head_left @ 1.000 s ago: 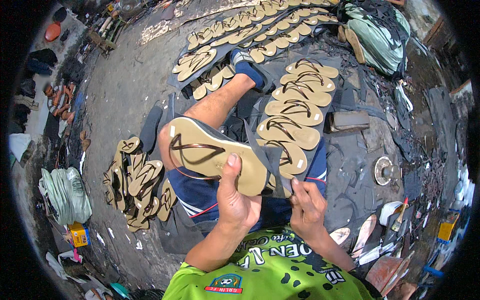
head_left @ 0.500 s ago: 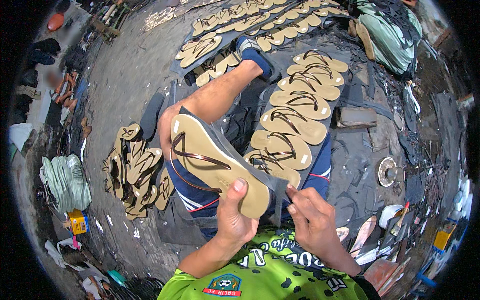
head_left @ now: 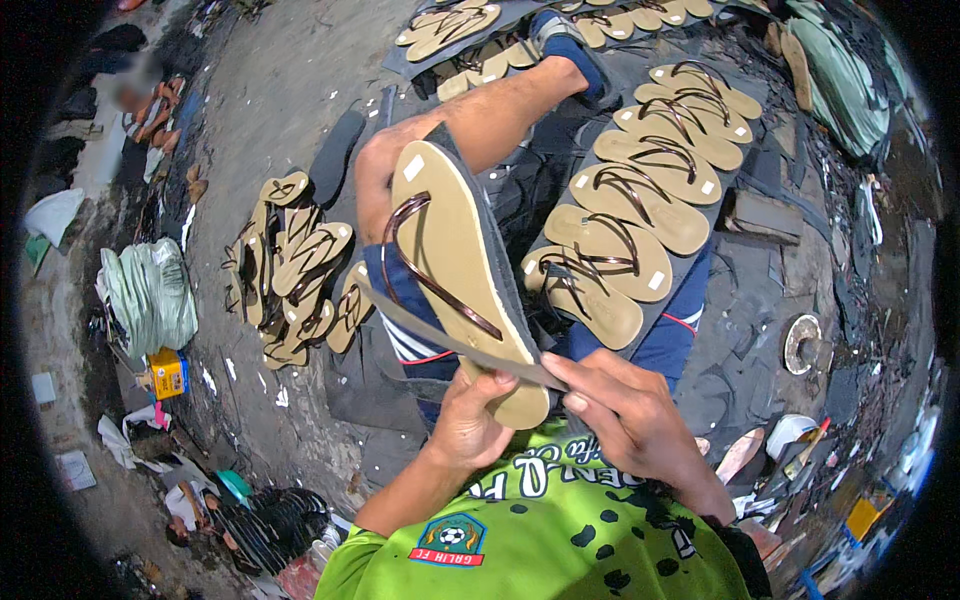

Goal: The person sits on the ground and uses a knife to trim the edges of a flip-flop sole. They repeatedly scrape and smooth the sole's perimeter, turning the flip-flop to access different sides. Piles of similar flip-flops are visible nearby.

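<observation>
Informal sandal-making workshop, floor-level work area. Evidence: row of finished tan flip-flops (head_left: 640, 200) laid on a dark sheet, second batch (head_left: 450, 30) further out, loose pile of strapped soles (head_left: 295, 270) on bare concrete floor (head_left: 260, 90). Stacked pale green sole material (head_left: 150, 295) at the left, more (head_left: 845, 80) top right. Scraps, offcuts and clutter all round the edges.

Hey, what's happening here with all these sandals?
A seated person in a green shirt holds a tan flip-flop with brown straps by its heel in the left hand. The right hand grips a long thin grey strip that lies across the sandal's footbed. A row of matching tan sandals lies on a dark mat beside the person's legs, and a loose pile of more sits on the ground to the left.
</observation>
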`<action>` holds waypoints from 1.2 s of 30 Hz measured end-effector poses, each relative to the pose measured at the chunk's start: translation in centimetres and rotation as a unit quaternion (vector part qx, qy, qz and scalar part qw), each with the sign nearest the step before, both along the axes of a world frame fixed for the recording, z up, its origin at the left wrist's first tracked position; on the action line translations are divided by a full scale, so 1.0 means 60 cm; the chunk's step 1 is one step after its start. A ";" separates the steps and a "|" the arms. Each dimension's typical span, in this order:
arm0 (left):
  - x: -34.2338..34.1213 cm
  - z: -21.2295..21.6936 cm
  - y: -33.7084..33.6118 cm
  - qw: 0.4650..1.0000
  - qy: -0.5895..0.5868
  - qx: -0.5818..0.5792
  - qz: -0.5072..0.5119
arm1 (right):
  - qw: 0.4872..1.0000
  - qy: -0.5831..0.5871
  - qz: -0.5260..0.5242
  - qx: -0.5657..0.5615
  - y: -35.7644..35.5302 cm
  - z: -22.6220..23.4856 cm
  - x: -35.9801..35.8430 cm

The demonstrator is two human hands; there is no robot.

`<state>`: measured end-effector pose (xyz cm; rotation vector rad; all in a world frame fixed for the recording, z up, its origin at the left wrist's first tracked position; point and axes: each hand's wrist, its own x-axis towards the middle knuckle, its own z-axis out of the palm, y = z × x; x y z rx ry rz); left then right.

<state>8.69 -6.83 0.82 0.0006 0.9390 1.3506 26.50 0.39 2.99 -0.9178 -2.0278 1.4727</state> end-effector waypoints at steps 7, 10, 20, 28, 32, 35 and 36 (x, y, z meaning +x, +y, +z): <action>0.004 -0.004 -0.010 1.000 -0.026 0.016 0.008 | 0.997 -0.040 -0.050 0.049 -0.044 -0.053 0.056; 0.008 -0.005 -0.017 1.000 -0.025 0.016 0.002 | 0.994 -0.049 -0.066 0.071 -0.029 -0.058 0.031; 0.023 0.009 -0.003 0.998 -0.041 0.057 -0.002 | 0.963 -0.017 -0.181 0.200 0.063 -0.059 -0.099; 0.020 -0.003 -0.046 0.994 0.078 -0.020 -0.075 | 0.967 0.054 -0.197 0.153 0.177 -0.055 -0.144; -0.024 0.005 -0.055 0.971 0.142 -0.042 -0.187 | 0.964 0.143 -0.103 -0.197 0.148 0.002 -0.108; -0.012 0.007 -0.057 0.942 0.274 -0.028 -0.193 | 0.934 0.244 -0.154 -0.213 0.075 0.003 -0.115; -0.024 0.004 -0.052 0.934 0.306 0.018 -0.182 | 0.927 0.226 -0.182 -0.238 0.061 -0.002 -0.117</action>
